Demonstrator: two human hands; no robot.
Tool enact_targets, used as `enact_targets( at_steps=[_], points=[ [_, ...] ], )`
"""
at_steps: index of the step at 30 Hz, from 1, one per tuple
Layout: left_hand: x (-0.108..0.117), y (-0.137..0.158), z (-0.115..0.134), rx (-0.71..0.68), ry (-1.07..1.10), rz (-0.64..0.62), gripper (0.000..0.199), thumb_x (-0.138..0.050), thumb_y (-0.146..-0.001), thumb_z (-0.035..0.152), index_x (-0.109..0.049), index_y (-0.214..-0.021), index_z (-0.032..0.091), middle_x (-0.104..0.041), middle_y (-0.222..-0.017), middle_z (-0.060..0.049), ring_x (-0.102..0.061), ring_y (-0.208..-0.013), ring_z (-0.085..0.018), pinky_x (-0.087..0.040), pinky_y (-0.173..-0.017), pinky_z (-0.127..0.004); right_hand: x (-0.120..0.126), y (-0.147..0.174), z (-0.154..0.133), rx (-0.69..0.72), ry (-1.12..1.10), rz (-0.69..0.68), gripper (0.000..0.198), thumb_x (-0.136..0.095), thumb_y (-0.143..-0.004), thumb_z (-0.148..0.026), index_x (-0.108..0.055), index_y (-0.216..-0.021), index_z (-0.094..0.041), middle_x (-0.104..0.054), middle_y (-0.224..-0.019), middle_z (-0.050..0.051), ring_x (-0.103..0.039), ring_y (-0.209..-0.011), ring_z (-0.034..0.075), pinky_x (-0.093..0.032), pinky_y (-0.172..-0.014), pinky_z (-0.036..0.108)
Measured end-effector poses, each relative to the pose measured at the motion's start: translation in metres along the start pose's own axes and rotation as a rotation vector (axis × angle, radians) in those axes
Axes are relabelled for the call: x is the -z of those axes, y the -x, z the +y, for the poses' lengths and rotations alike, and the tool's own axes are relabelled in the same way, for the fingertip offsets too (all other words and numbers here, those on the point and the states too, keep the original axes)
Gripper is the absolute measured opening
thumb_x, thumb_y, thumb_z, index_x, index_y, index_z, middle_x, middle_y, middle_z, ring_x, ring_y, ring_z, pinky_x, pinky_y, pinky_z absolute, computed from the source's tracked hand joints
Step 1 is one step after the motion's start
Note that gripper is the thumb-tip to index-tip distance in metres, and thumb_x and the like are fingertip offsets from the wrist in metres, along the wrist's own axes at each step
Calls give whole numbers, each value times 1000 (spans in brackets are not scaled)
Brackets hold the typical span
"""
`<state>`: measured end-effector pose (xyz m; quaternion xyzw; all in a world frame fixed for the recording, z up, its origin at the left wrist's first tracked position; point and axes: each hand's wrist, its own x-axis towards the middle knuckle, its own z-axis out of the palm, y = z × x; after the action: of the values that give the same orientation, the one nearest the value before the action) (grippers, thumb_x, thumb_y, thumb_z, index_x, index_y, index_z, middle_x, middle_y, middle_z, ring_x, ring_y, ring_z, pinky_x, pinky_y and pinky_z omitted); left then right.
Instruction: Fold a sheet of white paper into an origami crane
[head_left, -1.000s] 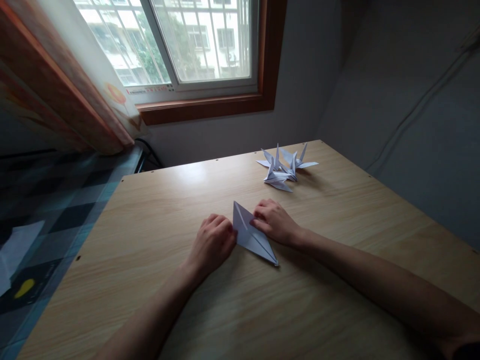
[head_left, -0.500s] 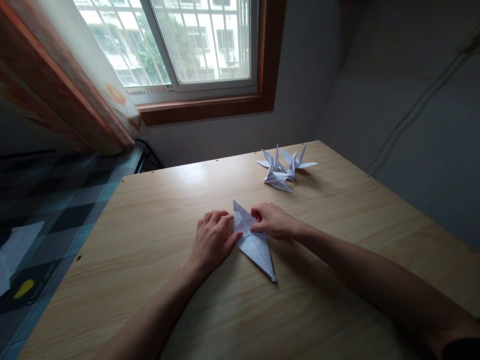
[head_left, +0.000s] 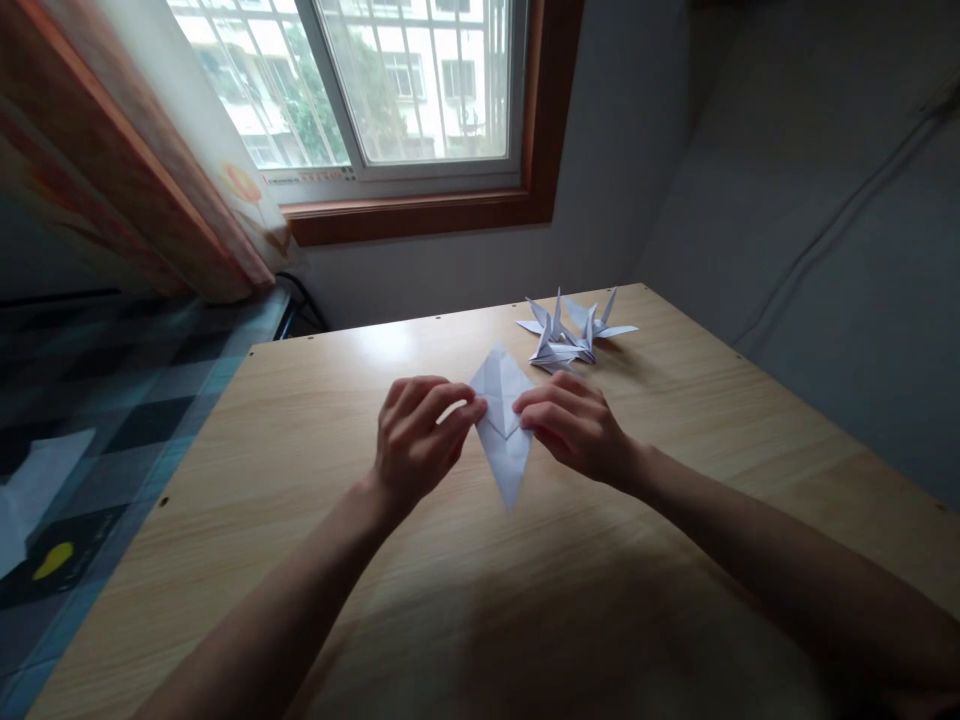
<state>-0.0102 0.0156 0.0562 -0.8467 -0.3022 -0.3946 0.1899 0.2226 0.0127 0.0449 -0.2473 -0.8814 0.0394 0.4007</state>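
A white sheet of folded origami paper [head_left: 504,425], shaped like a long diamond with crease lines across it, is held up above the wooden table [head_left: 300,560]. My left hand [head_left: 420,430] pinches its left corner between thumb and fingers. At the opposite corner, my right hand [head_left: 577,425] grips the paper the same way. Behind the right hand, several folded white paper cranes [head_left: 562,335] stand close together near the table's far edge.
To the left stands a bed or table with a checked cloth [head_left: 90,400], bearing white paper [head_left: 45,490]. Beyond the table are a window [head_left: 420,90], an orange curtain [head_left: 135,150] and a wall with a cable [head_left: 825,220].
The folded paper has been lifted off the table and turned so its long axis runs nearly straight away from me. Both hands now pinch its side corners.
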Motion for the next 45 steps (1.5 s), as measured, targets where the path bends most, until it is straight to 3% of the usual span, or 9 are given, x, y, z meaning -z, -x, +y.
enact_targets(
  at_steps=[8, 14, 18, 22, 26, 32, 36, 39, 45],
  points=[
    [-22, 40, 6, -111, 258, -519, 16, -53, -87, 14, -67, -91, 20, -71, -94, -3, -62, -85, -16, -44, -78, -31, -20, 48, 16, 20, -24, -261, 20, -51, -91, -1, -61, -87, -18, -66, -93, 6, -57, -85, 25, -43, -80, 37],
    [-27, 37, 9, 56, 324, -526, 16, -54, -89, 19, -68, -82, 21, -69, -82, -3, -60, -79, -16, -44, -76, -30, -32, 35, 13, -531, -16, -107, 28, -77, -82, -8, -65, -106, -14, -63, -97, 7, -58, -92, 27, -45, -83, 36],
    [-33, 42, 11, 238, 222, -477, 9, -63, -87, 26, -68, -92, 21, -69, -93, -6, -60, -90, -22, -45, -82, -36, -38, 28, 14, -657, -76, -160, 43, -82, -77, -3, -66, -115, -13, -63, -91, 3, -60, -84, 23, -46, -76, 30],
    [-35, 47, 10, 463, 111, -455, 49, -76, -76, 35, -60, -119, 17, -66, -109, -10, -57, -102, -29, -46, -86, -44, -37, 27, 12, -740, -180, -100, 40, -77, -77, 4, -69, -111, -14, -63, -78, -2, -60, -70, 19, -44, -64, 25],
    [-35, 49, 7, 465, 143, -459, 39, -76, -77, 36, -65, -111, 21, -68, -100, -7, -57, -98, -27, -46, -84, -43, -37, 31, 10, -709, -179, -26, 30, -75, -76, 4, -71, -98, -16, -64, -83, 0, -60, -73, 19, -45, -65, 26],
    [-33, 47, 9, 414, 207, -403, 11, -72, -81, 28, -66, -86, 21, -69, -91, -4, -57, -88, -22, -46, -81, -40, -40, 34, 14, -710, -232, 41, 45, -73, -73, 2, -66, -113, -16, -63, -86, 0, -59, -71, 19, -48, -65, 26],
    [-31, 48, 12, 304, 278, -405, 12, -58, -87, 16, -67, -81, 21, -70, -87, -3, -58, -85, -20, -45, -78, -36, -36, 37, 11, -512, -190, -25, 28, -62, -74, 9, -70, -80, -17, -65, -83, 1, -61, -77, 21, -48, -72, 29],
    [-27, 47, 14, 197, 284, -453, 21, -56, -78, 8, -70, -87, 21, -71, -93, -3, -59, -87, -20, -45, -81, -37, -32, 41, 8, -356, -132, -134, 31, -62, -75, 11, -73, -83, -17, -67, -94, 4, -60, -91, 26, -47, -85, 36],
    [-21, 43, 19, 99, 181, -518, 16, -61, -85, 35, -68, -89, 21, -71, -104, -7, -61, -99, -25, -44, -85, -41, -29, 38, 3, -523, -133, -154, 27, -72, -73, 7, -72, -83, -18, -65, -106, 6, -60, -99, 27, -47, -90, 36]
  ],
)
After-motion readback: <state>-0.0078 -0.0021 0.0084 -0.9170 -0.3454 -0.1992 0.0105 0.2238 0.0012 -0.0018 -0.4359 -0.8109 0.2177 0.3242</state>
